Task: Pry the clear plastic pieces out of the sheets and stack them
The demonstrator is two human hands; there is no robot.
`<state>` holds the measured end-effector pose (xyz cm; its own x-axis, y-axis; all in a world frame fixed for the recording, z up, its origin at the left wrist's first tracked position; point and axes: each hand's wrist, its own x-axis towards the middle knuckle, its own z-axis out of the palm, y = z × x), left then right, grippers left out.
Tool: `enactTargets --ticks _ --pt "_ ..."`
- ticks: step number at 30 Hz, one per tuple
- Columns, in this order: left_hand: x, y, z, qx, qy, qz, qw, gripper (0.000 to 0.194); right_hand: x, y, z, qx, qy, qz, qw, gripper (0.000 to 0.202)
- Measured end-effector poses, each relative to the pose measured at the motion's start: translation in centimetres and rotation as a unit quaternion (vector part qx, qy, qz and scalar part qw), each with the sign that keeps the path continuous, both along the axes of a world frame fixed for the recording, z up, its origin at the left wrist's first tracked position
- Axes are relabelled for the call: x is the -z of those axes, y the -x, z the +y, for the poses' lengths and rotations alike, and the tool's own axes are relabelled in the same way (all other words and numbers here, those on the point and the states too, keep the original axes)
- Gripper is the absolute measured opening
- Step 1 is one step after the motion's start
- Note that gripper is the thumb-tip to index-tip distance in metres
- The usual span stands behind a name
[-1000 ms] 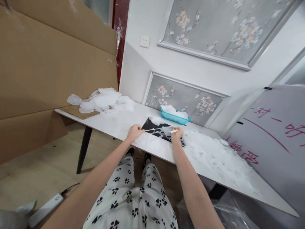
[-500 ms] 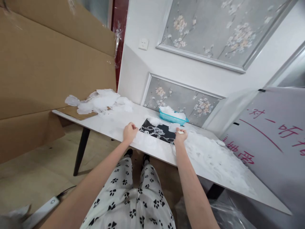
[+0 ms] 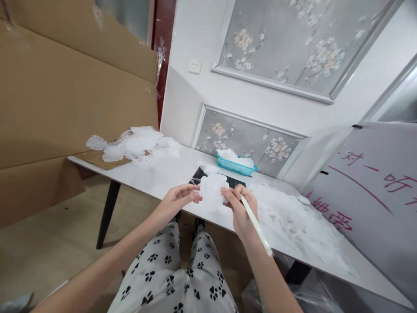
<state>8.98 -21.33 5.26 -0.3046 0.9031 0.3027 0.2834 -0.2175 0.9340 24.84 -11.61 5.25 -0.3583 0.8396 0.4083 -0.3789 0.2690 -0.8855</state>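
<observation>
My right hand (image 3: 244, 208) pinches the right edge of a thin white cut-out piece (image 3: 213, 189) with a wavy outline. The same hand also holds a slim pale green pen-like tool (image 3: 256, 224), which lies back along the wrist; its tip is hidden. At the piece's left edge is my left hand (image 3: 182, 195), fingers stretched and apart; whether they touch the piece I cannot tell. Behind the piece, partly covered by it, a black mat (image 3: 239, 180) lies on the white table (image 3: 156, 174), with white scraps at its far left.
A blue basket (image 3: 236, 166) of white pieces stands against the wall. White sheets (image 3: 140, 141) are heaped at the table's left end, partly over brown cardboard (image 3: 104, 161). Translucent white pieces (image 3: 289, 217) spread over the right side. A whiteboard (image 3: 374, 195) with red writing stands at right.
The right hand has brought a white piece up in front of the mat. My left hand has moved right to its edge, its fingers opening. The pale green tool now points back towards me.
</observation>
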Motion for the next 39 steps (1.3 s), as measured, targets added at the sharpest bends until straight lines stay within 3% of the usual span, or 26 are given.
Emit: enactTargets --ticks 4,8,12,22,23,25,26,28,29,32,34,36,39 --pt "-2.5 -1.2 -3.4 0.052 -0.021 -0.085 0.995 0.017 -2.2 -1.5 -3.7 -0.045 -0.048 0.027 0.997 0.043" --pt "-3.8 -2.0 -5.3 0.048 -0.028 -0.094 0.994 0.016 -3.2 -1.9 -5.2 -0.069 -0.057 0.036 0.995 0.042" --pt "-4.1 -2.3 -6.0 0.028 -0.027 -0.075 0.996 0.017 -3.4 -2.2 -5.8 -0.062 -0.062 0.031 0.996 0.042" --pt "-3.4 -2.2 -5.3 0.063 -0.029 -0.106 0.992 0.014 -3.8 -2.6 -6.6 0.017 -0.157 -0.027 0.987 0.045" --pt "-3.3 -2.1 -5.0 0.068 -0.023 -0.1 0.992 0.014 -3.8 -2.8 -6.0 0.041 -0.18 -0.053 0.981 0.044" --pt "-3.0 -1.6 -4.5 0.07 -0.003 -0.076 0.995 0.014 -3.6 -3.5 -3.5 0.155 -0.238 -0.113 0.952 0.041" --pt "-2.7 -1.3 -4.3 0.062 0.004 -0.063 0.996 0.015 -3.3 -4.1 -1.5 0.24 -0.263 -0.144 0.923 0.037" --pt "-2.1 -0.6 -3.8 0.03 0.004 -0.045 0.999 0.016 -2.2 -5.7 3.2 0.453 -0.271 -0.189 0.828 0.022" --pt "-1.7 -0.3 -3.7 0.012 0.0 -0.043 0.999 0.016 -1.4 -6.6 5.8 0.494 -0.26 -0.251 0.791 0.018" --pt "-0.6 0.8 -3.6 -0.022 -0.01 -0.053 0.998 0.017 1.9 -9.3 12.1 0.466 -0.213 -0.338 0.79 0.019" --pt "0.0 1.4 -3.6 -0.032 -0.011 -0.055 0.998 0.017 4.1 -10.7 14.6 0.414 -0.178 -0.4 0.798 0.019" --pt "0.5 2.0 -3.4 -0.038 -0.009 -0.04 0.998 0.018 5.6 -11.7 15.8 0.379 -0.149 -0.442 0.799 0.024" --pt "1.2 2.9 -2.8 -0.05 0.025 0.026 0.998 0.023 6.0 -12.3 16.1 0.38 -0.127 -0.467 0.788 0.024"
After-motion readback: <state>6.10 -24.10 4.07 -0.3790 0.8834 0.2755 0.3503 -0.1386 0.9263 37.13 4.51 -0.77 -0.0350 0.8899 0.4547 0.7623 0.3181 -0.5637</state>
